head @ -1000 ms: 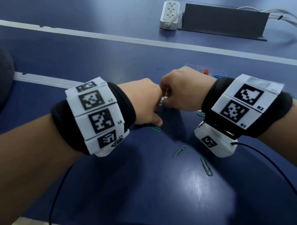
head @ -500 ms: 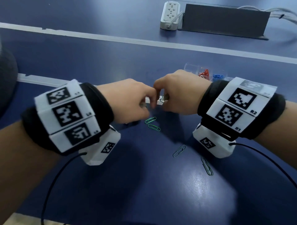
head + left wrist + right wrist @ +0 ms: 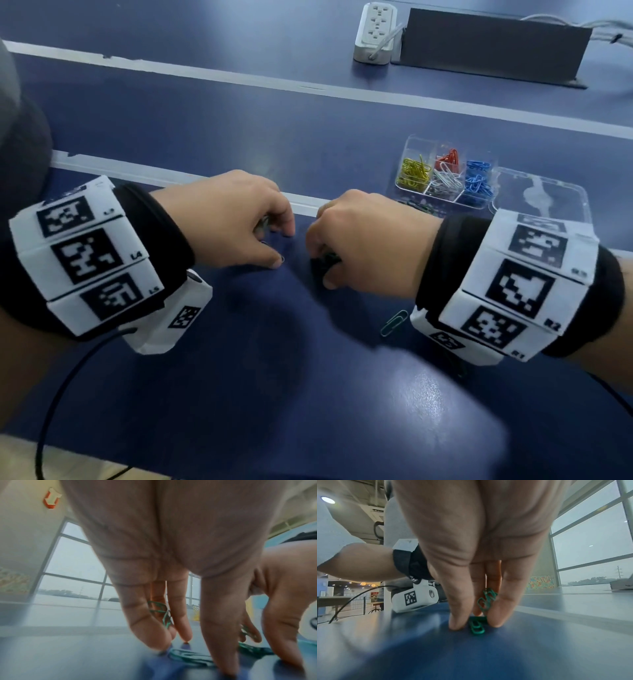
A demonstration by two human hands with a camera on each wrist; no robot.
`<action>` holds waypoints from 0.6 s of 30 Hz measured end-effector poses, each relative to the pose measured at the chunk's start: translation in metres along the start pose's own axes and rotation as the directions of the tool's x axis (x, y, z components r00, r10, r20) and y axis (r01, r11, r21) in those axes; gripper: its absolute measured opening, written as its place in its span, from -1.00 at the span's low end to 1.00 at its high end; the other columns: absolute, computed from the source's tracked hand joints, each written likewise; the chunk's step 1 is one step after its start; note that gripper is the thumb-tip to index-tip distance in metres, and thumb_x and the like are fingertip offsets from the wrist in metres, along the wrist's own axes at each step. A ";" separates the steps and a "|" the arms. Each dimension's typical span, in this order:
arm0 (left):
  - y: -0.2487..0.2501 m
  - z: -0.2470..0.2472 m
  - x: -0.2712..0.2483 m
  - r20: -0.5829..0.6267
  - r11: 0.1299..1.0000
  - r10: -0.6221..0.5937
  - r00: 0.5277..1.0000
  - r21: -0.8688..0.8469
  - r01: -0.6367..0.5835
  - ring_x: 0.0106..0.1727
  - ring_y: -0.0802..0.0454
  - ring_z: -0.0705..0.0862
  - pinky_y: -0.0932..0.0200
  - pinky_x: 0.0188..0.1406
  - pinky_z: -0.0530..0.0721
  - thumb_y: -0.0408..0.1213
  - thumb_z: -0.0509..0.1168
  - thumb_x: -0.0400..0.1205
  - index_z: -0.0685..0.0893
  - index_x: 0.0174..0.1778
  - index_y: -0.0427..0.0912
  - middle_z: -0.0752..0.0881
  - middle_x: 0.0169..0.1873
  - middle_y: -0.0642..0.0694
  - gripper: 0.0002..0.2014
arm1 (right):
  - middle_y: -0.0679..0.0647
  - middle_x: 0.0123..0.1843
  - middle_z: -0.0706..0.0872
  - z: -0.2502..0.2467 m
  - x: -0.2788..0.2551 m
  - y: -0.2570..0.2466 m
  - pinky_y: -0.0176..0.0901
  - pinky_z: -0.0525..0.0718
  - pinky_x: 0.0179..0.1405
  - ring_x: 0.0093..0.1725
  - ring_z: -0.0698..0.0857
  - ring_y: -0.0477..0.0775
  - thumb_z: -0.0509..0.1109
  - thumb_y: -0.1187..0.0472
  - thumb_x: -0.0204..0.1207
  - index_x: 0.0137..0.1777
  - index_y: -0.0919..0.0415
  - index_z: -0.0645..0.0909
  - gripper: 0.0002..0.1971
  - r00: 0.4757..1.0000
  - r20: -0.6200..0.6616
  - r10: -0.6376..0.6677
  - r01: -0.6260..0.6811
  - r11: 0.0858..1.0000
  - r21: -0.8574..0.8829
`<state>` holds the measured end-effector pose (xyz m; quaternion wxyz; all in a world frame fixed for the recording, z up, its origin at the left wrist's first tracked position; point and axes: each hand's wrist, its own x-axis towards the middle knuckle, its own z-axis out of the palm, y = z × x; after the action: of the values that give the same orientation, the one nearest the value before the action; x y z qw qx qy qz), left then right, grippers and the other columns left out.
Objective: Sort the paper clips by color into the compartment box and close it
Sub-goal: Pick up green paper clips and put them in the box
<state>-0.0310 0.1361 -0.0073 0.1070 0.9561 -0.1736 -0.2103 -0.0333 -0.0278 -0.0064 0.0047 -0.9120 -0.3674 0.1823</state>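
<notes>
Both hands fingertips-down on the blue tabletop (image 3: 308,394), mid-surface, knuckles nearly touching. Left hand (image 3: 233,222) holds green clips (image 3: 161,614) tucked in curled fingers, fingertips beside another clip (image 3: 187,657) lying flat. Right hand (image 3: 366,246) holds clips (image 3: 487,600) against the fingers, thumb and finger pinching one (image 3: 476,626) on the surface. Loose clip (image 3: 394,323) just beside the right wrist. Box (image 3: 414,144) open toward the far right edge, lid (image 3: 548,192) flat beside it. Near edge has open room.

Clear glossy plastic compartment box (image 3: 411,147) — smooth, sheeny blue table (image 3: 394,428).
</notes>
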 end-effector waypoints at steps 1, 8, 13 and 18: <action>0.000 0.000 0.002 0.000 0.999 0.020 1.000 0.029 -0.020 -0.25 0.26 0.54 0.25 -0.10 0.52 -0.10 0.49 0.36 0.69 -0.08 0.09 0.59 -0.21 0.15 -0.76 | 0.13 0.08 0.67 -0.001 0.000 -0.001 -0.15 0.47 -0.20 0.09 0.66 0.25 0.38 0.11 0.44 0.15 0.11 0.62 -0.72 1.000 0.002 -0.010 0.010 1.000 -0.001; 0.006 0.001 0.004 0.042 0.995 0.060 0.997 0.081 -0.064 -0.24 0.12 0.67 0.08 -0.07 0.67 -0.22 0.46 0.41 0.73 -0.31 0.08 0.76 -0.30 0.06 -0.93 | 0.05 -0.26 0.40 -0.002 -0.008 -0.004 -0.08 0.64 -0.17 -0.01 0.68 0.30 0.29 0.19 0.45 0.12 0.04 0.63 -0.75 0.999 0.032 0.019 -0.018 1.000 -0.020; 0.007 0.001 -0.003 0.017 0.993 0.038 0.999 0.113 -0.039 -0.32 0.19 0.61 0.10 -0.20 0.68 -0.21 0.30 0.47 0.58 -0.36 0.15 0.72 -0.41 0.06 -0.85 | 0.09 -0.18 0.68 -0.009 -0.013 0.013 -0.12 0.67 -0.09 -0.06 0.70 0.28 0.30 0.20 0.37 -0.02 0.00 0.72 -0.76 0.994 -0.008 0.111 -0.110 0.991 0.075; 0.013 -0.002 0.002 -0.036 0.996 -0.001 0.999 0.091 0.004 -0.42 0.22 0.52 0.11 -0.21 0.66 -0.32 0.22 0.48 0.62 -0.18 0.07 0.64 -0.48 0.08 -0.83 | -0.11 -0.39 0.63 -0.045 -0.015 0.061 -0.28 0.49 -0.15 -0.30 0.65 0.03 0.32 0.26 0.42 -0.06 0.02 0.77 -0.77 0.910 -0.208 0.358 -0.314 0.925 0.214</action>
<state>-0.0320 0.1232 -0.0022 0.0663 0.9639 -0.1797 -0.1852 0.0124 -0.0770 0.0323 0.0984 -0.9731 -0.1837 0.0987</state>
